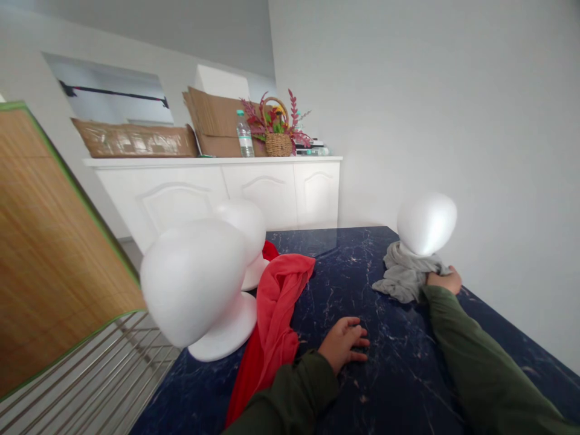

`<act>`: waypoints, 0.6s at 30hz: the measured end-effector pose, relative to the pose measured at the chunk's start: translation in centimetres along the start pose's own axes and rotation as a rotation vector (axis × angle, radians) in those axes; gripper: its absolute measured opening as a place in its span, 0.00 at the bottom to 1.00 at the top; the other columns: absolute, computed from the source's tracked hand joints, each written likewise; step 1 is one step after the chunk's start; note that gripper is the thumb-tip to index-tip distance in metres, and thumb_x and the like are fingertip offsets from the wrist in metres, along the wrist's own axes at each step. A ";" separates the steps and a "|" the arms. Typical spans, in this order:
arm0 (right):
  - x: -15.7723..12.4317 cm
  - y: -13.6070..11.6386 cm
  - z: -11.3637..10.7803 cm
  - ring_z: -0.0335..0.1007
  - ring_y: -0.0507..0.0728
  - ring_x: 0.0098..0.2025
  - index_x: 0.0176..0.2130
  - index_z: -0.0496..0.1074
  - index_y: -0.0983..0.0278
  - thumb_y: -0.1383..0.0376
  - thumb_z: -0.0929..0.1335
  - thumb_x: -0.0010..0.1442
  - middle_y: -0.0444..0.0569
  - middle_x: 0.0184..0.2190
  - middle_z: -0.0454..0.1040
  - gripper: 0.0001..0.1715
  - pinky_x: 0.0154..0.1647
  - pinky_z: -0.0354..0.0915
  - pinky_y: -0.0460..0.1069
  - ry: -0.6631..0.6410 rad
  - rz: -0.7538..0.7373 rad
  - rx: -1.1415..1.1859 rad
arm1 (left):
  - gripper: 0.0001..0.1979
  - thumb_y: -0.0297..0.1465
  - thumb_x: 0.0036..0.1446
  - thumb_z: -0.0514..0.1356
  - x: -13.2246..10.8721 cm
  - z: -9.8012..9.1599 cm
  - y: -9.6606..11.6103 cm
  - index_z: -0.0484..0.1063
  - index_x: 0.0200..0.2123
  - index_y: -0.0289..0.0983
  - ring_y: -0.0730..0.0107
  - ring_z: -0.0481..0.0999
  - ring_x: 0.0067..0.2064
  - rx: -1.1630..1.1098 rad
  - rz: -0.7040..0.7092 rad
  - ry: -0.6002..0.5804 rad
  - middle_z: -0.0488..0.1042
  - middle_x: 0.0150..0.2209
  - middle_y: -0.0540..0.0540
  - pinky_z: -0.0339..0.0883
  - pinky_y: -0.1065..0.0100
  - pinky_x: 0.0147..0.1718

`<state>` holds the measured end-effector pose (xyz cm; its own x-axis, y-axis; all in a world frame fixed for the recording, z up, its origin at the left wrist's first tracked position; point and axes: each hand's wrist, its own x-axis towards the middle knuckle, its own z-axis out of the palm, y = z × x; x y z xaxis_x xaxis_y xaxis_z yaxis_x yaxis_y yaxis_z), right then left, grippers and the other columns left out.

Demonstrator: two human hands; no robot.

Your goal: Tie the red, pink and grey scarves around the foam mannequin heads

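Observation:
At the right, a white mannequin head (426,223) stands with a grey scarf (399,281) bunched around its base. My right hand (445,280) grips the right end of that scarf, its fingertips partly hidden. My left hand (345,344) is over the dark table in the middle, fingers apart and holding nothing. A red scarf (283,302) lies crumpled to its left, beside a large white mannequin head (194,278). Another white mannequin head (244,226) stands just behind, with a bit of red cloth at its base.
The dark blue marble-patterned table (353,260) meets a pale wall on the right. A metal rack (104,368) and a wooden board (54,241) stand at the left. On a white cabinet (258,187) behind are cardboard boxes (217,124), a water bottle (245,136) and a flower basket (278,145).

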<state>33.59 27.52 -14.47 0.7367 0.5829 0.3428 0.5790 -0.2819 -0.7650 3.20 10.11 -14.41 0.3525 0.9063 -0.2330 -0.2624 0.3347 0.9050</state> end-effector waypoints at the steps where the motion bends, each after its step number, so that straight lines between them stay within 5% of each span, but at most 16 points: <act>1: -0.5 0.2 -0.5 0.55 0.66 0.53 0.53 0.56 0.76 0.63 0.63 0.44 0.65 0.50 0.60 0.38 0.51 0.52 0.55 0.010 -0.026 -0.003 | 0.20 0.36 0.49 0.56 0.0 0.0 0.0 0.58 0.44 0.35 0.71 0.69 0.37 0.007 0.003 0.000 0.63 0.42 0.41 0.66 0.69 0.29; 7: -4.0 0.4 -3.2 0.50 0.70 0.54 0.54 0.53 0.76 0.59 0.65 0.40 0.67 0.51 0.57 0.45 0.53 0.46 0.63 0.186 -0.172 -0.009 | 0.16 0.35 0.51 0.52 -0.4 0.5 0.0 0.58 0.43 0.35 0.71 0.70 0.34 0.169 0.072 0.017 0.66 0.40 0.41 0.66 0.68 0.28; 11: -8.0 -0.9 -4.0 0.48 0.68 0.55 0.53 0.54 0.76 0.58 0.63 0.43 0.66 0.52 0.56 0.41 0.54 0.44 0.63 0.241 -0.454 0.068 | 0.11 0.32 0.52 0.50 -1.8 0.6 2.5 0.64 0.39 0.36 0.68 0.70 0.34 0.889 0.416 0.108 0.70 0.34 0.44 0.64 0.63 0.37; 14: -12.1 -2.0 -4.1 0.52 0.66 0.53 0.51 0.56 0.74 0.56 0.62 0.46 0.63 0.49 0.60 0.37 0.52 0.49 0.61 0.097 -0.573 0.153 | 0.11 0.34 0.52 0.50 -2.9 -0.6 6.2 0.67 0.35 0.36 0.61 0.69 0.40 1.437 0.573 0.320 0.71 0.35 0.42 0.61 0.60 0.41; 18: -17.8 -3.1 -4.3 0.58 0.63 0.50 0.51 0.57 0.72 0.58 0.63 0.47 0.62 0.46 0.63 0.34 0.51 0.54 0.59 -0.216 -0.605 0.284 | 0.22 0.42 0.48 0.53 -3.7 -4.4 9.8 0.67 0.38 0.30 0.49 0.68 0.44 1.691 0.263 0.769 0.69 0.40 0.32 0.61 0.56 0.39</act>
<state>20.24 14.72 -15.83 0.2112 0.7214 0.6595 0.7296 0.3326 -0.5975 -4.61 11.20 -6.22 -0.0984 0.9491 0.2993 0.9831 0.0459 0.1775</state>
